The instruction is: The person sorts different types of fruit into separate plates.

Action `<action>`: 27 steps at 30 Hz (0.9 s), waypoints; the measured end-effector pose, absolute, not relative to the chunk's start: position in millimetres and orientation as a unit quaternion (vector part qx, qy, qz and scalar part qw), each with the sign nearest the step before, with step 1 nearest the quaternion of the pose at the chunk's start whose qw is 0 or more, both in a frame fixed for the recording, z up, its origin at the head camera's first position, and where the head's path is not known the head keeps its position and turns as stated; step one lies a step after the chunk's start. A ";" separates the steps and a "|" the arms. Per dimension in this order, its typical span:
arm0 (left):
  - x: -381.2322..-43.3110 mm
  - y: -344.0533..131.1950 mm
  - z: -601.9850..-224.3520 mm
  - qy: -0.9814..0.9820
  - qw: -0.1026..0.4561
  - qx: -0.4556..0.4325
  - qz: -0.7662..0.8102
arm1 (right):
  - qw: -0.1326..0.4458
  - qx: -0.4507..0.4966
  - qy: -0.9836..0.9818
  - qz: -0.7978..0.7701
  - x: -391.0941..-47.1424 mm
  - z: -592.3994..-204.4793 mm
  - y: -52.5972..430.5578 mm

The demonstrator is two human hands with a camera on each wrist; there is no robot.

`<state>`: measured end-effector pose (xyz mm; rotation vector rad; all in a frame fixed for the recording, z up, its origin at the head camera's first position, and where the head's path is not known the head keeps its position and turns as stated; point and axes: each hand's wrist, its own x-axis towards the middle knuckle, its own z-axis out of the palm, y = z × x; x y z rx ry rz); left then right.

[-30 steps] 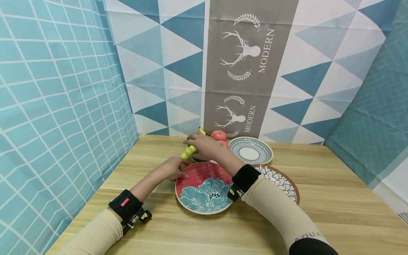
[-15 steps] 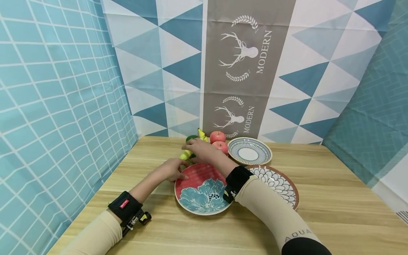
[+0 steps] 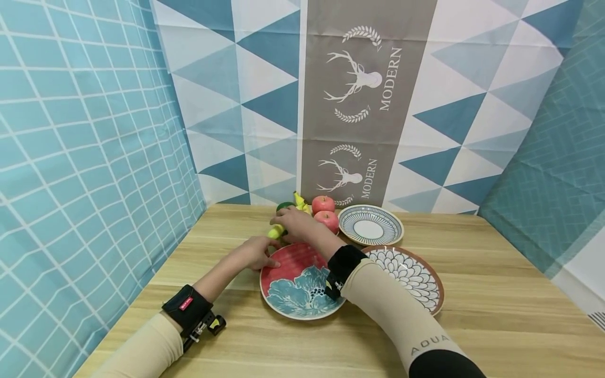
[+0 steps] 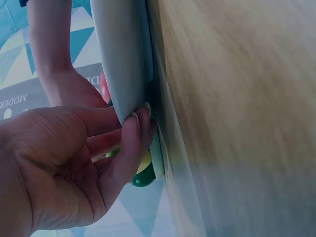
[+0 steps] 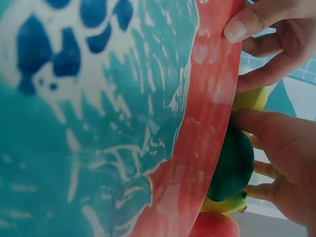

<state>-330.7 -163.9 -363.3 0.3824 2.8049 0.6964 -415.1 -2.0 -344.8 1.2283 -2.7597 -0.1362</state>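
A red plate with a blue flower (image 3: 295, 283) lies at the middle of the table. My left hand (image 3: 255, 252) pinches its far-left rim, thumb on top and fingertips under the edge in the left wrist view. Just beyond the plate, my right hand (image 3: 299, 223) bends over a group of fruit. In the right wrist view its thumb reaches the red rim, and its curled fingers lie against a dark green fruit (image 5: 232, 165). A yellow fruit (image 3: 276, 231) shows between my hands. I cannot tell whether my right hand grips any fruit.
Two red apples (image 3: 326, 220) and a banana (image 3: 301, 201) sit behind my right hand. A blue-and-white striped plate (image 3: 371, 224) stands at the back right. Nearer, a brown-rimmed plate with a petal pattern (image 3: 411, 275) is partly covered by my right forearm. Patterned cloth (image 3: 269, 105) hangs behind the table.
My right wrist and forearm have shifted left and slightly nearer, uncovering more of the apples and the petal-patterned plate. My left hand keeps its pinch on the red plate's rim.
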 end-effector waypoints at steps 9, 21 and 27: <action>-329.7 -164.8 -365.3 0.951 0.109 0.144 0.251 | 0.057 0.393 -0.916 -0.049 -421.0 -351.4 -1.9; -326.7 -165.0 -364.7 0.955 0.098 0.148 0.239 | 0.068 0.408 -0.909 -0.048 -421.1 -355.0 -9.5; -327.3 -166.1 -362.9 0.955 0.091 0.154 0.236 | 0.067 0.414 -0.907 -0.047 -422.1 -354.9 -11.4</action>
